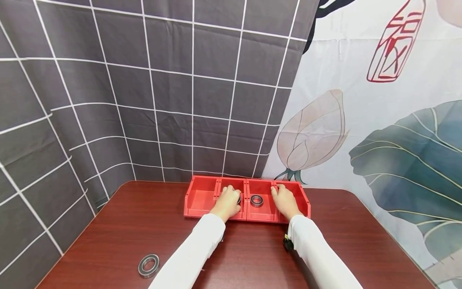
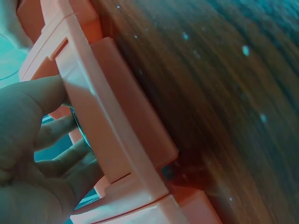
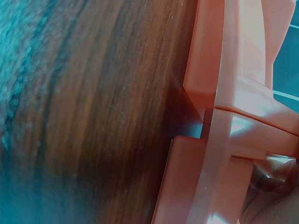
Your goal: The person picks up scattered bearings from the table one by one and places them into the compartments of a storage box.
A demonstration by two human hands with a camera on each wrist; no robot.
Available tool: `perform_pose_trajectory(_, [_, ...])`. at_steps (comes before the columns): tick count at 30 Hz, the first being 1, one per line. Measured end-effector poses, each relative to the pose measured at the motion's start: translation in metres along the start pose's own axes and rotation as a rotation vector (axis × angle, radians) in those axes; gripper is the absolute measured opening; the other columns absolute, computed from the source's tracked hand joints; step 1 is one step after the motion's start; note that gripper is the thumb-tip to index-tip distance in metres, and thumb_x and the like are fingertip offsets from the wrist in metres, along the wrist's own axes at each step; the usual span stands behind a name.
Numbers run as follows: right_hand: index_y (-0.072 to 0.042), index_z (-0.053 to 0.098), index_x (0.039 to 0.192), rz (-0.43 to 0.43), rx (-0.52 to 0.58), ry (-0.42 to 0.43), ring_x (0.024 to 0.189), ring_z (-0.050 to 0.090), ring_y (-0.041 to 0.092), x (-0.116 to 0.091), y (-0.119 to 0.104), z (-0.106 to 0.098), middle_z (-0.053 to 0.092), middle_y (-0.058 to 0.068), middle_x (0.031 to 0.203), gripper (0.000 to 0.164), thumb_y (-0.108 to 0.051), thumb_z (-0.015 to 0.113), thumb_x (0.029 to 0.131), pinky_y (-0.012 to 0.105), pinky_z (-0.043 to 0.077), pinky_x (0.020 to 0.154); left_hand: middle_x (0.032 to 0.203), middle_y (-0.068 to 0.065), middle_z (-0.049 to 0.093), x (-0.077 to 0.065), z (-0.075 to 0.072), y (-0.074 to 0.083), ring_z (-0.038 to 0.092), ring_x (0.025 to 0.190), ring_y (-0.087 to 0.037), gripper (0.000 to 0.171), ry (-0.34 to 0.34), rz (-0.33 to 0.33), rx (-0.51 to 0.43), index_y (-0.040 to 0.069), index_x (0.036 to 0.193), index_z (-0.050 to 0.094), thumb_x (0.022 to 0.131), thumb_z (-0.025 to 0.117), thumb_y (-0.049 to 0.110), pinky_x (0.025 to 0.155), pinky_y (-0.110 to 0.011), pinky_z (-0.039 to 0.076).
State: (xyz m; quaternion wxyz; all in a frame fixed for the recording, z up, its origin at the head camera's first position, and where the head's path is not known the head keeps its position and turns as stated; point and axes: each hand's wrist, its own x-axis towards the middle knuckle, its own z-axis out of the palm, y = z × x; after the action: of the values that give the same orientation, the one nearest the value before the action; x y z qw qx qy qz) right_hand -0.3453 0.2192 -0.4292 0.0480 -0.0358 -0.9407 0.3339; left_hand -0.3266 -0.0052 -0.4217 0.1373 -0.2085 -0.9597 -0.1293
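Four red bins in a row (image 1: 202, 197) stand at the table's far edge. My left hand (image 1: 226, 202) reaches into the second bin from the left. Its thumb and fingers grip a ball bearing (image 1: 239, 200), mostly covered by the hand; in the left wrist view, a thin edge of it shows behind the bin's front wall (image 2: 93, 121). Over the divider between the third and fourth bins, my right hand (image 1: 284, 200) holds that wall, thumb on one side and fingers on the other. Another bearing (image 1: 256, 200) lies flat in the third bin.
A larger bearing (image 1: 148, 265) lies on the brown table (image 1: 252, 257) at the front left, beside the left sleeve (image 1: 195, 249). A dark object with a yellow-green part (image 1: 287, 243) shows by the right wrist. Cloth hangs behind the table.
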Motion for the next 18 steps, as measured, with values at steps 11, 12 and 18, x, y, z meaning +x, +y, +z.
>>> perform_pose_trajectory(11, [0.004, 0.039, 0.135, -0.004, 0.0, 0.002, 0.1, 0.06, 0.034, 0.001, 0.001, 0.002, 0.056, 0.024, 0.124, 0.05, -0.034, 0.043, 0.102, 0.051, 0.051, 0.089, 0.091, -0.016, 0.057, 0.001, 0.011, 0.001, 0.051, 0.086, -0.029, 0.022, 0.017, -0.003, 0.048, 0.001, 0.096, 0.067, 0.079, 0.075, 0.012, 0.081, -0.036, 0.048])
perform_pose_trajectory(12, [0.004, 0.039, 0.135, -0.006, -0.004, 0.006, 0.1, 0.06, 0.034, 0.001, 0.001, 0.002, 0.056, 0.025, 0.124, 0.051, -0.034, 0.043, 0.102, 0.051, 0.051, 0.089, 0.091, -0.016, 0.057, 0.002, 0.011, 0.001, 0.051, 0.086, -0.029, 0.021, 0.008, -0.01, 0.042, 0.001, 0.096, 0.067, 0.079, 0.075, 0.012, 0.08, -0.036, 0.048])
perform_pose_trajectory(18, [0.004, 0.041, 0.133, -0.011, -0.002, 0.015, 0.097, 0.059, 0.033, 0.0, 0.002, 0.002, 0.057, 0.024, 0.122, 0.049, -0.034, 0.043, 0.102, 0.05, 0.052, 0.088, 0.092, -0.017, 0.056, 0.006, 0.013, 0.001, 0.05, 0.087, -0.029, 0.02, -0.019, -0.043, 0.017, 0.001, 0.095, 0.066, 0.08, 0.074, 0.011, 0.079, -0.036, 0.049])
